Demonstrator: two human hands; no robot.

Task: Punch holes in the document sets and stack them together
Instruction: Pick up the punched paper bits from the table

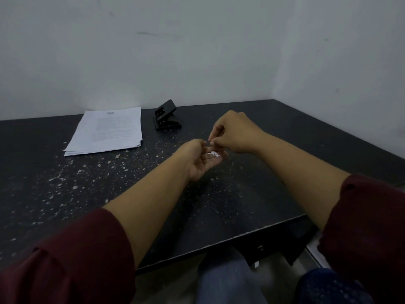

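A stack of white printed document sets (pixel 107 131) lies on the dark table at the back left. To its right stands a black hole punch (pixel 166 116) with its lever raised. My left hand (pixel 200 160) is cupped palm up over the table's middle, holding a small heap of white paper bits (pixel 213 153). My right hand (pixel 233 132) hovers just above it, thumb and forefinger pinched together over the palm; whether a bit sits between them is too small to tell.
The black table (pixel 285 137) has worn, white-flecked paint and fills a corner between two pale walls. Its front edge runs diagonally near my lap, with a drawer knob (pixel 260 247) beneath. My dark red sleeves are pushed up.
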